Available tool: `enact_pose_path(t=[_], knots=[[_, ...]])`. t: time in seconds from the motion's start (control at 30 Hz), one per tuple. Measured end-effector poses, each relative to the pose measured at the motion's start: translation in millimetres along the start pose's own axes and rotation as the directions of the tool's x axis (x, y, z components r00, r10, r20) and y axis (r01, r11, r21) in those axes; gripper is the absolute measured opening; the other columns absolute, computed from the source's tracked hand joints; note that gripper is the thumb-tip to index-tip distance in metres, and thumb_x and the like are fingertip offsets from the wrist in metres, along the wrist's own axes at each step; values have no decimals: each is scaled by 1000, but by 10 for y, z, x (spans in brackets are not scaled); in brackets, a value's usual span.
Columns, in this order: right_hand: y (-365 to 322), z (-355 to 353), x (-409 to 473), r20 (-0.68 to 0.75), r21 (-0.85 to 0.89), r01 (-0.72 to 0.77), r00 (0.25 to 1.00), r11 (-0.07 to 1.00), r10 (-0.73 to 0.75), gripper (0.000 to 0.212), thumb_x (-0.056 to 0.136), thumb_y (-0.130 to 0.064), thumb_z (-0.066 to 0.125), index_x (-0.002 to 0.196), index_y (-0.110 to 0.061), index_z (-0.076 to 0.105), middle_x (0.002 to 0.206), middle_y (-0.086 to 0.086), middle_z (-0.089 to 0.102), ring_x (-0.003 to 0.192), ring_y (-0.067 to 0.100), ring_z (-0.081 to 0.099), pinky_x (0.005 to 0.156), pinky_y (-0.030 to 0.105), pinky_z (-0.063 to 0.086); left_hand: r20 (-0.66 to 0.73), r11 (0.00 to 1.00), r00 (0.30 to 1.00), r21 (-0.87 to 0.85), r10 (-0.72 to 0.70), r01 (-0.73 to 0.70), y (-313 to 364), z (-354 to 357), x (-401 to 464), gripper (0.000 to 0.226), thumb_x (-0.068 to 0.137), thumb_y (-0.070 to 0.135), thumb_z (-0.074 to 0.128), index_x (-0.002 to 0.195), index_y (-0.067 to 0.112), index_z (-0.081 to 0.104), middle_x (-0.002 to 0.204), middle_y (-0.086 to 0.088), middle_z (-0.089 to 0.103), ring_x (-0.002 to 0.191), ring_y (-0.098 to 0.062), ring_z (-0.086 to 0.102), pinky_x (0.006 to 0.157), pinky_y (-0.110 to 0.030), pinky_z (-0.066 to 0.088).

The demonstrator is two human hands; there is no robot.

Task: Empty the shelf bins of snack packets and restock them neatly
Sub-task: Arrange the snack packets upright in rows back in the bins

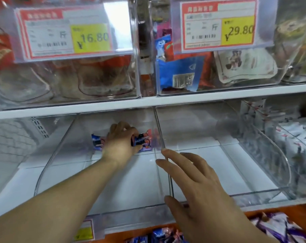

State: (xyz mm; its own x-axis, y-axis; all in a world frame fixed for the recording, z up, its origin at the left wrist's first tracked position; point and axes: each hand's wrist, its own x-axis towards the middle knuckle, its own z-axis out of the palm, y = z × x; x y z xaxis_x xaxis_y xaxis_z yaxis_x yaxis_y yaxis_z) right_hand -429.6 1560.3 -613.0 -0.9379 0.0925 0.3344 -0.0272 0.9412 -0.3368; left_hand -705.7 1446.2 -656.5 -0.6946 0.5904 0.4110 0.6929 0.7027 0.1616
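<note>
**Left hand on the last packets, far end of the bin**

I see the small blue-and-pink snack packets lying at the far end of the clear middle bin, where my left hand curls its fingers round them. My right hand is spread, fingers straight, over the divider wall by the neighbouring right bin. Full bins with price tags sit on the shelf above.

This is a shop. Clear bins of snack packets sit on white shelves. Price tags on the bins show 16.80 and 29.80.
</note>
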Motion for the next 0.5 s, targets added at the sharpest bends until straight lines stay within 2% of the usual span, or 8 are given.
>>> enact_pose_path(t=[0.17, 0.3, 0.4, 0.5], knots=[[3, -46, -11, 46, 4, 17, 999, 1000, -17, 69, 99, -47, 54, 155, -54, 16, 163, -41, -6, 152, 7, 8, 120, 31, 22, 34, 997, 998, -51, -52, 54, 68, -26, -29, 44, 77, 39, 87, 114, 21, 72, 121, -8, 52, 115, -33, 45, 83, -33, 41], [-3, -66, -14, 83, 16, -1, 997, 1000, -1, 69, 101, -45, 55, 157, -53, 16, 162, -42, -8, 153, 6, 2, 123, 32, 18, 54, 998, 998, -59, -31, 34, 71, -130, -95, 49, 76, 46, 87, 118, 25, 71, 117, -5, 58, 114, -31, 51, 84, -31, 37], [29, -47, -10, 48, 9, 11, 999, 1000, -12, 72, 100, -42, 59, 159, -48, 20, 165, -37, 0, 153, 11, 11, 124, 41, 24, 56, 974, 998, -227, 5, 8, 126, -387, -269, 45, 76, 42, 88, 115, 24, 74, 109, -3, 66, 107, -26, 59, 89, -33, 47], [10, -55, -6, 20, -7, 16, 1000, 1000, -16, 74, 98, -40, 64, 161, -43, 25, 169, -26, 12, 151, 19, 21, 121, 49, 31, 22, 909, 1000, -415, -19, 27, 261, -821, -664, 38, 80, 39, 86, 115, 31, 74, 114, 5, 63, 102, -5, 57, 87, -12, 41]])
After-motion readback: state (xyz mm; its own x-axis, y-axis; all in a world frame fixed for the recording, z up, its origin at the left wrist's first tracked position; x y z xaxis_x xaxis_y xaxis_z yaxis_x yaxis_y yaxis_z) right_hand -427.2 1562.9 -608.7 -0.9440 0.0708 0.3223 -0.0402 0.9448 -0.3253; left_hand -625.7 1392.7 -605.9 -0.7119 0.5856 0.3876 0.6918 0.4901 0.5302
